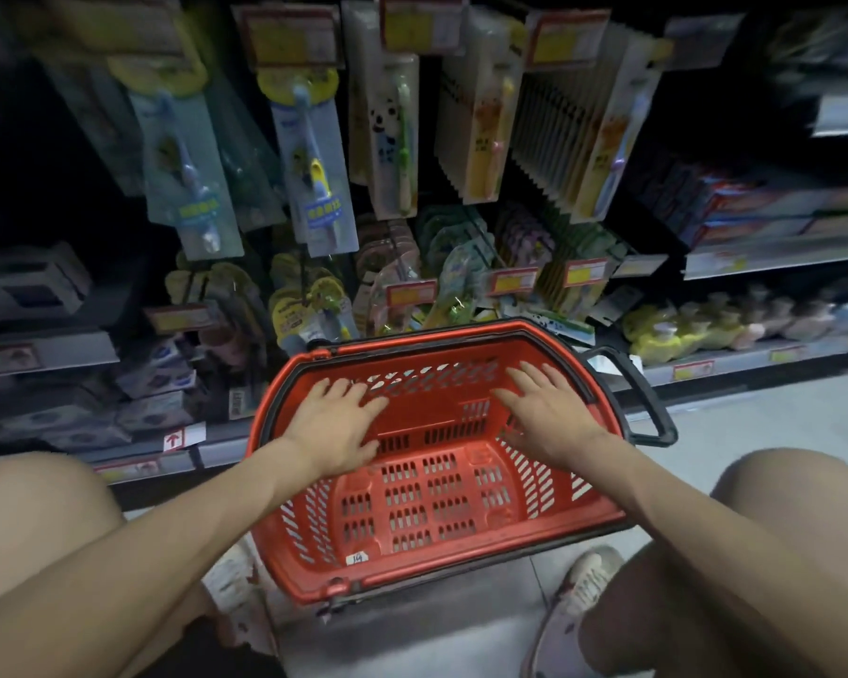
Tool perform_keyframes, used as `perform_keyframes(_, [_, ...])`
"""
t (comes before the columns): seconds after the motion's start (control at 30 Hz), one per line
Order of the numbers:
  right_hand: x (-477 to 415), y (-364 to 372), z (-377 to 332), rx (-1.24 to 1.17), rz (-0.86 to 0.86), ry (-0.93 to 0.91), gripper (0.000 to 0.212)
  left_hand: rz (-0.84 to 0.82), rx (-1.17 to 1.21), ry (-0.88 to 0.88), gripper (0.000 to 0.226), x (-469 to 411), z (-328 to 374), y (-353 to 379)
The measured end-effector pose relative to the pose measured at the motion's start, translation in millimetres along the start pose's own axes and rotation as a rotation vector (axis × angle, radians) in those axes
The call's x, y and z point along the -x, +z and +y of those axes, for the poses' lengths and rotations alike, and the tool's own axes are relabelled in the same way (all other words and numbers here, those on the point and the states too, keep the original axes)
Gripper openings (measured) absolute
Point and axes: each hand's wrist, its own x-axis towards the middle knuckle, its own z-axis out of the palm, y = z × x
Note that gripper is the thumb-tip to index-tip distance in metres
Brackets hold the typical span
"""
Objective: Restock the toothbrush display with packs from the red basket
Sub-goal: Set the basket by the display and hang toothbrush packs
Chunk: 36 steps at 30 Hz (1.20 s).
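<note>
Crouched before the display (412, 139), knees wide, to have the basket (436, 331) between them and close under the lower pegs. Had it on the floor (755, 433), just short of the bottom shelf (216, 450), black handle (649, 398) swung right, clear of the arms. Held both hands inside it: left hand (336, 425) toward the far left wall, right hand (549, 413) toward the far right, palms down, fingers straight and spread, grasping nothing. Could not tell whether touching the mesh or hovering above it. Found nothing under or between the hands; saw only bare red slats and a white sticker (357, 558) near the front corner. Judged the basket emptied and the restocking at or near its end. Saw packs (314, 159) hanging in rows on the upper pegs, fronts outward to show the brushes, price tags (410, 293) at the peg tips for reading from the aisle. Noted more crowded on the lower row, just behind the far rim. Judged the spread fingers fit for a last sweep for a missed pack, or for taking the rim to lift the basket away. Saw one risk there: knocking the low packs with the far rim on the way up.
</note>
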Motion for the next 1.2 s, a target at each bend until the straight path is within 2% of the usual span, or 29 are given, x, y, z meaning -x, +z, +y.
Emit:
perform_keyframes(0.1, [4.4, -27.8, -3.5, -0.069, 0.142, 0.002, 0.077, 0.187, 0.109, -0.014, 0.073, 2.0, 8.0, -32.3])
perform_keyframes(0.27, [13.0, -84.3, -0.6, -0.118, 0.27, 0.025, 0.082, 0.485, 0.349, -0.054, 0.066, 9.5, 6.3, -69.8])
perform_keyframes(0.37, [13.7, -120.5, 1.7, -0.18, 0.336, 0.031, 0.08, 0.602, 0.523, -0.061, 0.059, 10.5, 3.6, -85.6])
perform_keyframes(0.5, [2.5, -150.2, 11.3, -0.393, 0.446, 0.045, 0.074, 0.726, 0.763, -0.071, 0.053, -5.7, 5.6, -109.1])
perform_keyframes(0.67, [-26.1, -160.0, 32.0, -0.602, 0.55, 0.129, 0.067, 0.723, 0.969, -0.033, 0.051, -44.1, 18.2, -130.3])
perform_keyframes(0.93, [-73.2, -154.0, 63.1, -1.036, 0.738, 0.328, 0.047, 0.73, 1.008, -0.028, 0.04, -100.5, 33.8, -173.1])
perform_keyframes(1.2, [-85.5, -165.1, 98.7, -1.248, 0.895, 0.462, 0.036, 0.776, 1.148, -0.045, 0.029, -150.7, 68.8, -206.0])
